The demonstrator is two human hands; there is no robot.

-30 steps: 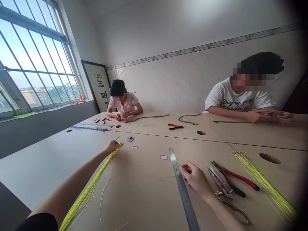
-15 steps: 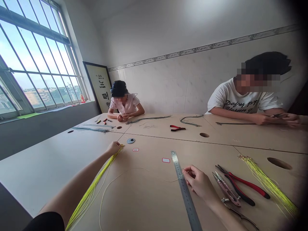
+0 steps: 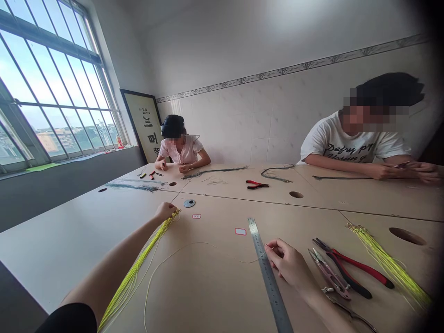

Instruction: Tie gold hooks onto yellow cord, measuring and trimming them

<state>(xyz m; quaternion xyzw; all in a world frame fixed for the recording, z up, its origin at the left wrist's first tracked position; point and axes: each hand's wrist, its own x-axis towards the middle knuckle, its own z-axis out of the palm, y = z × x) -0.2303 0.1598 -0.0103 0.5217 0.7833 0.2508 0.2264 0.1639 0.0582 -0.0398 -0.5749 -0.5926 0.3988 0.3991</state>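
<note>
My right hand pinches the end of a thin pale cord just over the steel ruler. From there the cord loops leftward across the table and curves down to the bottom edge. My left hand is closed at the far end of a bundle of yellow cords, which runs along beside my forearm. Its fingertips are partly hidden. To the right of my right hand lie red-and-black pliers, pink-handled thread snips and a metal tool partly covered by my forearm.
A second yellow cord bundle lies at the right. Two small red-edged labels and a round cap are on the table. Across it, two people work near dark cords and red-handled pliers. The tabletop has holes.
The view shifts slightly. Both my hands keep their grips and places. The hands of the person at the far left have moved apart.
</note>
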